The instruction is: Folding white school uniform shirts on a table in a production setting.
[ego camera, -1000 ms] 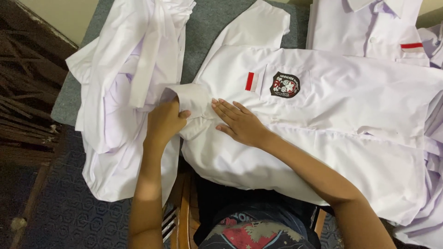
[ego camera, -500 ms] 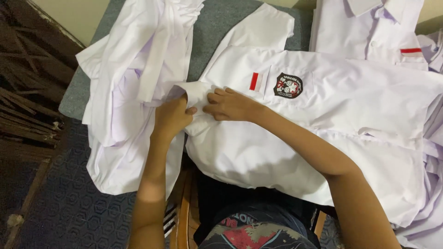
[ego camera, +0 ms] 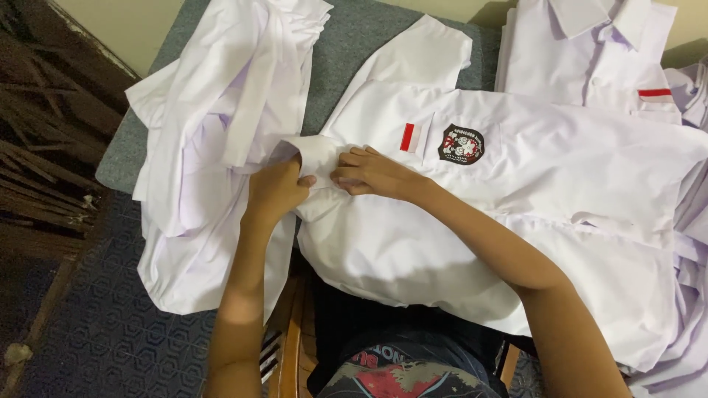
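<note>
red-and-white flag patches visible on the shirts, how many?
2: one flag patch beside the crest badge on the shirt under the hands, another patch on the shirt at top right. Folded piles may hide more.

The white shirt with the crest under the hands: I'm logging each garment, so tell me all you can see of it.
The white shirt looks like thin woven cotton, lightly creased. It lies flat, front up, across the grey table, with one short sleeve spread. A red-and-white patch and a dark crest sit on the chest. Left hand and right hand pinch its folded collar end. Other white shirts lie beside it.
</note>
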